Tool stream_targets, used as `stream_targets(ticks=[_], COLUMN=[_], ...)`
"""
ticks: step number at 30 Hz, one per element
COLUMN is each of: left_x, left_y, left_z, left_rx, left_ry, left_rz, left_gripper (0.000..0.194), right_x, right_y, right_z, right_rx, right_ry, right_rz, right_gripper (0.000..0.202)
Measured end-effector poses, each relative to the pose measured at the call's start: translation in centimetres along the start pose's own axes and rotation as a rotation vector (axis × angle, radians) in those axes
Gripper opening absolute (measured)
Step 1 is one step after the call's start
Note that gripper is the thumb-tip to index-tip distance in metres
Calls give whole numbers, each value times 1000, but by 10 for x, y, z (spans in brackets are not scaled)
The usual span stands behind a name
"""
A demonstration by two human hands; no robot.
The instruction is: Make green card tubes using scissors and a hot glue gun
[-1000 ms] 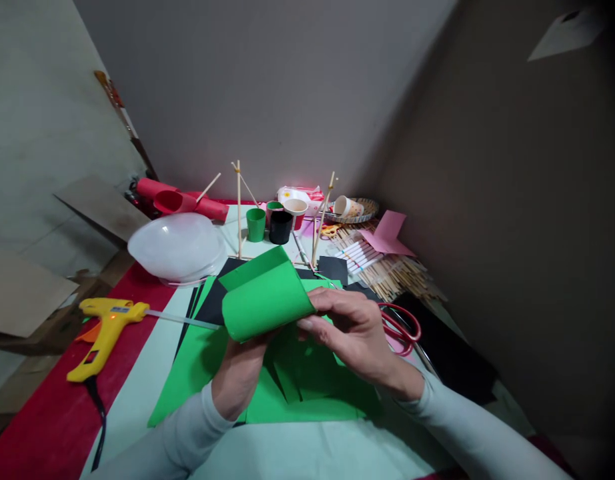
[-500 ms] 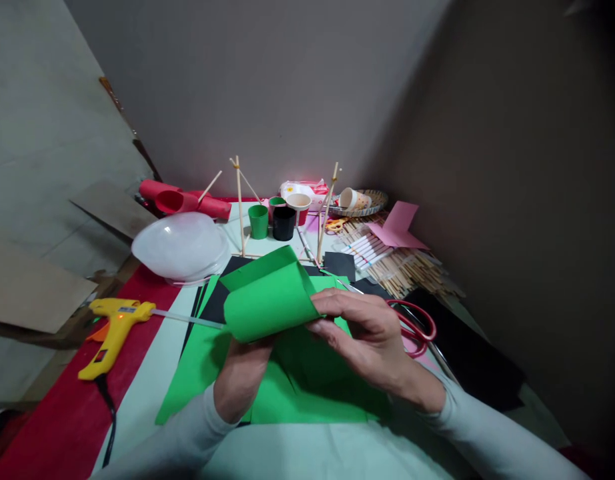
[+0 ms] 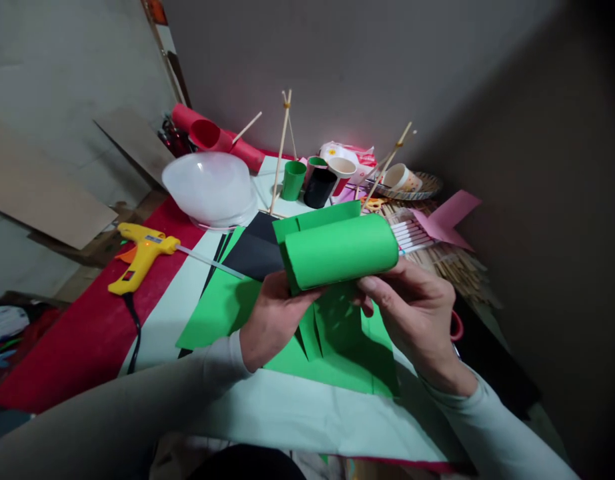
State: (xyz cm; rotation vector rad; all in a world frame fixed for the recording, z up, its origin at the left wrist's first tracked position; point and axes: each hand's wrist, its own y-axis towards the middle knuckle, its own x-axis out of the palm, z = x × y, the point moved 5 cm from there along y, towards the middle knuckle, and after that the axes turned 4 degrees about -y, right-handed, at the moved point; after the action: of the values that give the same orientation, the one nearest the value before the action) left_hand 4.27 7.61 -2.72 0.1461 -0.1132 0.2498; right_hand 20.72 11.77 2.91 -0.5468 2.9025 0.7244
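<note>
A sheet of green paper [image 3: 342, 250], curled into a loose roll, is held up above the table between my two hands. My left hand [image 3: 277, 317] grips its left end from below, with the thumb along the lower edge and the other fingers partly hidden behind the paper. At the right end my right hand [image 3: 412, 307] pinches the lower edge between thumb and fingers. Beneath the roll lie flat green sheets [image 3: 212, 313], with black paper [image 3: 255, 247] on and under them.
A yellow hot glue gun [image 3: 145, 257] with a glue stick lies at the left. Behind it stands a translucent white plastic bowl [image 3: 207, 187]. Stick frames [image 3: 282, 153], a green cup [image 3: 293, 180] and a black cup [image 3: 320, 188] stand at the back. White pens [image 3: 410, 237] and pink paper [image 3: 450, 217] lie right.
The green roll has turned to lie more level, its curved side now facing me. My left hand has come round its left end into view. The camera view has shifted.
</note>
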Motion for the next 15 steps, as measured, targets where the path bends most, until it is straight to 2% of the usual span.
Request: stream_targets(ticks=[7,15], left_x=[3,2], left_y=[0,1], left_z=[12,9], left_rx=[-6,-32], left_ry=[-119,-84], left_rz=[-27,2], left_gripper=[10,4], right_x=[-4,-2], right_y=[-2,0], right_z=[18,11], right_rx=[61,76], right_ry=[73,28], right_rz=[-25,-24], right_gripper=[3,9])
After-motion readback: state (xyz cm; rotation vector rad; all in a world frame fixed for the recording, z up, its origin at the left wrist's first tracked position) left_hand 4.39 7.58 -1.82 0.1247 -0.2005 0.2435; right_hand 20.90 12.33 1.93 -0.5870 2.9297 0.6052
